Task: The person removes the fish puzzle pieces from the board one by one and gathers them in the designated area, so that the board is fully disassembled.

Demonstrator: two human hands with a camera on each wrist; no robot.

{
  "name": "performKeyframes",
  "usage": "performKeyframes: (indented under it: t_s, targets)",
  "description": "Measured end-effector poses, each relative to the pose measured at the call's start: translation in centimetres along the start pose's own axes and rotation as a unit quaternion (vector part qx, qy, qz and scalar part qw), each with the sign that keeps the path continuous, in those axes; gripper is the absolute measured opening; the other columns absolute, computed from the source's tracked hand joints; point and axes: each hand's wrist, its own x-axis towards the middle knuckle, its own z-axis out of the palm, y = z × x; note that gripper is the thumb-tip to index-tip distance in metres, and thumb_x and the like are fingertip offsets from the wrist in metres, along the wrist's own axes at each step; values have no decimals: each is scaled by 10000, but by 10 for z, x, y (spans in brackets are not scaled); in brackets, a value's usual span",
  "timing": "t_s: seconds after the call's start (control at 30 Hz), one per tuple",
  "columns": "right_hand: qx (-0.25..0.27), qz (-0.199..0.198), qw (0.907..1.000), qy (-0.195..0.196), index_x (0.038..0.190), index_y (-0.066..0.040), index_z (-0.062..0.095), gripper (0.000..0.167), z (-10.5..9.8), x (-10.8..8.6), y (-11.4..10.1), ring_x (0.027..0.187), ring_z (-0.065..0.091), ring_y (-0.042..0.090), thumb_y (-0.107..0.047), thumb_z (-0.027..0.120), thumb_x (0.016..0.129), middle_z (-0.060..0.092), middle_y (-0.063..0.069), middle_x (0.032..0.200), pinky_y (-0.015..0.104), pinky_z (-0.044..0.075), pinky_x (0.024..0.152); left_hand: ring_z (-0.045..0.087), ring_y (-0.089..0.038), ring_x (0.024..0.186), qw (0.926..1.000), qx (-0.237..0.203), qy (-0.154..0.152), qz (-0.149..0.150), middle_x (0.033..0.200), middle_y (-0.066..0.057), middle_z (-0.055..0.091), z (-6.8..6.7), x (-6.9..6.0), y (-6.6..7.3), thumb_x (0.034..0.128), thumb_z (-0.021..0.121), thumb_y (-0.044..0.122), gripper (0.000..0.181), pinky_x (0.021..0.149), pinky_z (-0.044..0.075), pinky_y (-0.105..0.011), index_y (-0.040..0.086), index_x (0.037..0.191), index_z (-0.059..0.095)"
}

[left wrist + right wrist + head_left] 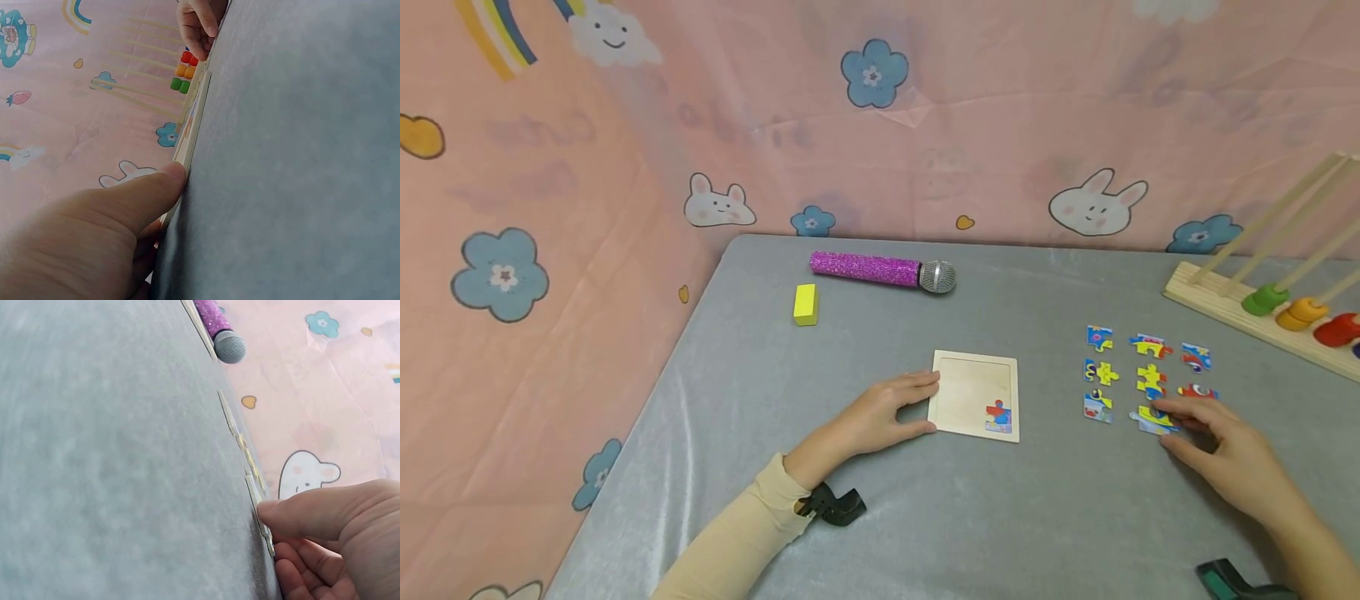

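My left hand (880, 412) rests against the left edge of a square wooden puzzle tray (955, 392), fingertips and thumb touching its rim. In the left wrist view the thumb of the left hand (119, 212) presses that edge. One puzzle piece (998, 416) lies in the tray's lower right corner. To the right, my right hand (1232, 454) pinches a blue and yellow puzzle piece (1150, 419) in the bottom row of loose pieces. The right wrist view has this hand's thumb on the piece's edge (256, 494). Its fingers partly hide the pieces nearby.
Several other puzzle pieces (1101, 372) lie in rows on the grey cloth. A purple glitter microphone (868, 267) and a yellow block (806, 305) lie behind the tray. A wooden bead rack (1221, 307) stands at the back right, before a pink patterned backdrop (970, 125).
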Motion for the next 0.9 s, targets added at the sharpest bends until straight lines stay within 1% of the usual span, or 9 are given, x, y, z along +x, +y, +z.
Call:
performKeyframes:
  t_s: [0.07, 0.2, 0.4, 0.5, 0.6, 0.73, 0.83, 0.9]
  targets:
    - [21, 91, 10000, -11, 1140, -35, 637, 379, 0, 0, -1, 918, 337, -252, -99, 762, 787, 344, -437, 1057, -36, 285, 693, 397, -199, 1366, 10000, 7, 1, 8, 1456, -44, 452, 0, 0, 0, 865, 699, 281, 574, 1138, 325, -327, 33, 1348, 512]
    - [201, 108, 9997, 28, 1147, -6, 622, 389, 1, 0, -1, 922, 359, -253, -82, 757, 791, 369, -428, 1051, -63, 289, 719, 399, -196, 1364, 10000, 36, -7, 14, 1454, -46, 454, 0, 0, 0, 866, 698, 280, 571, 1135, 330, -325, 33, 1347, 513]
    - [624, -55, 9977, 250, 1140, 34, 599, 400, 2, 1, -4, 945, 428, -238, 23, 745, 768, 460, -379, 1052, -79, 331, 774, 400, -196, 1363, 10000, 29, -17, 0, 1458, -48, 447, -1, 0, 1, 868, 696, 276, 571, 1132, 335, -322, 29, 1348, 510]
    - [759, -152, 9966, 283, 1146, 54, 586, 415, 1, 2, -9, 958, 450, -233, 54, 739, 760, 485, -354, 1057, -75, 354, 783, 397, -192, 1366, 10000, 34, -30, 6, 1459, -46, 446, -1, 1, 1, 871, 693, 279, 568, 1132, 333, -315, 32, 1348, 512]
    - [736, -159, 9970, 179, 1171, 44, 580, 432, -1, 4, -16, 960, 447, -254, 27, 742, 771, 475, -355, 1079, -73, 363, 779, 398, -193, 1365, 10000, 21, -21, 25, 1457, -50, 448, -1, 1, 1, 869, 695, 277, 568, 1132, 333, -310, 29, 1346, 512]
    - [787, -149, 9966, -185, 1215, 25, 566, 468, -2, 10, -28, 970, 443, -274, -21, 746, 786, 458, -370, 1106, -68, 372, 783, 406, -199, 1360, 10000, 32, 14, 36, 1452, -55, 455, -1, 1, 1, 864, 701, 272, 569, 1131, 335, -310, 24, 1342, 517]
    - [862, -320, 9950, -400, 1221, 7, 570, 477, 1, 14, -37, 973, 459, -262, -32, 753, 782, 478, -370, 1119, -59, 373, 799, 407, -200, 1359, 10000, 28, 19, 31, 1451, -54, 458, -1, 0, 1, 864, 701, 274, 566, 1130, 338, -310, 25, 1339, 521]
    - [900, -475, 9936, -486, 1216, -19, 581, 474, 4, 16, -45, 973, 481, -241, -35, 758, 777, 505, -344, 1128, -51, 376, 810, 407, -199, 1360, 10000, 9, 16, 22, 1451, -54, 457, -1, 0, 1, 864, 701, 274, 566, 1131, 337, -311, 24, 1339, 522]
